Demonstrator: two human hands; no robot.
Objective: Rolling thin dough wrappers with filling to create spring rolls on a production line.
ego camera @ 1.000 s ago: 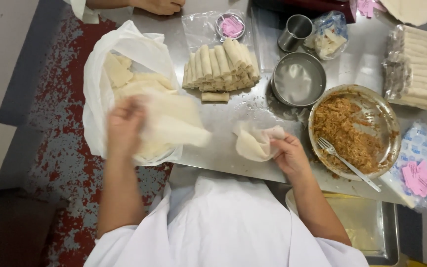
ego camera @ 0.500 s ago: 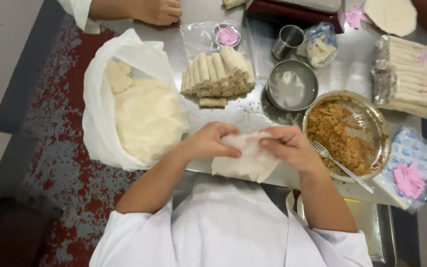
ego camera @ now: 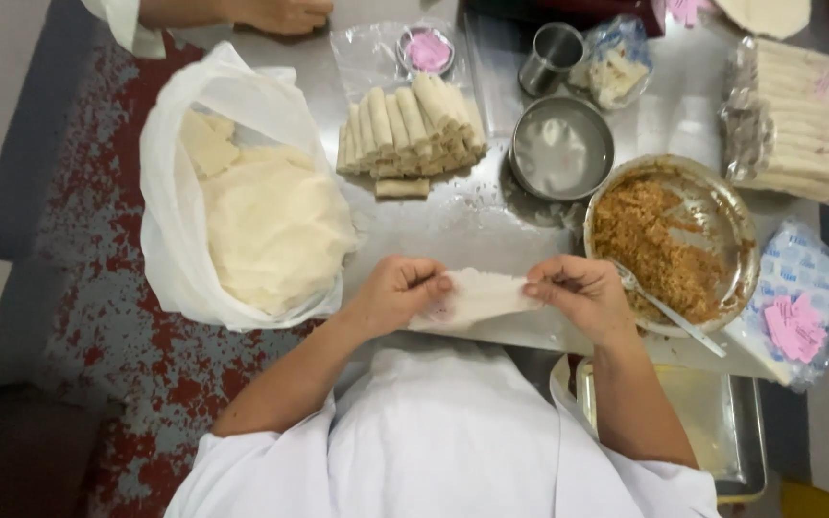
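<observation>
Left hand (ego camera: 397, 293) and right hand (ego camera: 582, 295) now wider apart, fingers pinching the stretched wrapper (ego camera: 477, 295) ends

We have a single view, from a camera worn on the head, looking almost straight down over our white-clad chest onto the metal desk (ego camera: 472, 216). It sits near enough that our two hands (ego camera: 491, 293) fill the lower centre, while the desk's far edge meets the top of the frame and patterned floor (ego camera: 98, 288) shows at left. No second view exists, so no part of the scene is shared.
</observation>
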